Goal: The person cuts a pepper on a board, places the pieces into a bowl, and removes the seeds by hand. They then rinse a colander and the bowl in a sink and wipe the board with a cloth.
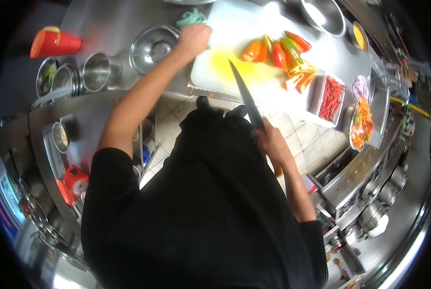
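Note:
My right hand (269, 139) grips the handle of a large kitchen knife (244, 94). The blade points up and away, its tip over the near part of the white cutting board (215, 21). At the board's left edge my left hand (195, 39) is closed in a fist on a bunched green cloth (191, 17); most of its fingers are hidden. Several red, orange and green peppers (278, 53) lie on the board, some cut open. Yellowish liquid (225, 67) is spread over the board beside them.
Left of the board stand a steel bowl (150, 50), a steel pot (96, 72) and a red bottle (56, 43). To the right are a container of red chillies (331, 98), a dish of cut vegetables (362, 125) and a purple cloth (361, 87). A steel bowl (338, 24) sits behind.

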The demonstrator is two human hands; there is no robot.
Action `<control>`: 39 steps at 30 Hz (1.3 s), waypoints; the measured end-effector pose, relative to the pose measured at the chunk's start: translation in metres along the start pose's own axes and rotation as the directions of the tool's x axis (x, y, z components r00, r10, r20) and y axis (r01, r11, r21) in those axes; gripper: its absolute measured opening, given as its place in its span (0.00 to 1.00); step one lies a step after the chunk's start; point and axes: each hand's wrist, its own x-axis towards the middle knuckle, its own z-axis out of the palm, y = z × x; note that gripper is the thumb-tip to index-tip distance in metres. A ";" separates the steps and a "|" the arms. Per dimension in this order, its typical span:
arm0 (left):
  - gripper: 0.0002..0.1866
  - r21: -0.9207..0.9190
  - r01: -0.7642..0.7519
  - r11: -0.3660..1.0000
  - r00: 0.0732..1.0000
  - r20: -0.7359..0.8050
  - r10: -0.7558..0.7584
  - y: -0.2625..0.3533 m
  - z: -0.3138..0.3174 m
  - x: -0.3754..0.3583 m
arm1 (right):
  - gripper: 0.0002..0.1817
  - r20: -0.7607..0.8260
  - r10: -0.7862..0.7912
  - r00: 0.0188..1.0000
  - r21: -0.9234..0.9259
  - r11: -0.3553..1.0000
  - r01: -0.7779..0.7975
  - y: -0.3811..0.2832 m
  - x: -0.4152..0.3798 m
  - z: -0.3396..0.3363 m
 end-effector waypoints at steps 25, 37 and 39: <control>0.15 -0.373 0.353 0.858 0.935 0.170 -0.311 0.034 0.030 0.046 | 0.17 -0.425 -0.392 0.816 -0.372 0.897 0.237 0.065 0.088 -0.148; 0.14 -0.960 0.276 -0.052 0.519 0.194 -0.832 0.152 -0.036 -0.203 | 0.17 -0.045 -0.793 0.607 -0.674 0.473 0.568 0.083 0.281 -0.253; 0.12 -0.947 0.313 -0.073 0.443 0.214 -0.870 0.168 -0.035 -0.218 | 0.14 -0.109 -0.843 0.527 -0.672 0.453 0.585 0.092 0.283 -0.244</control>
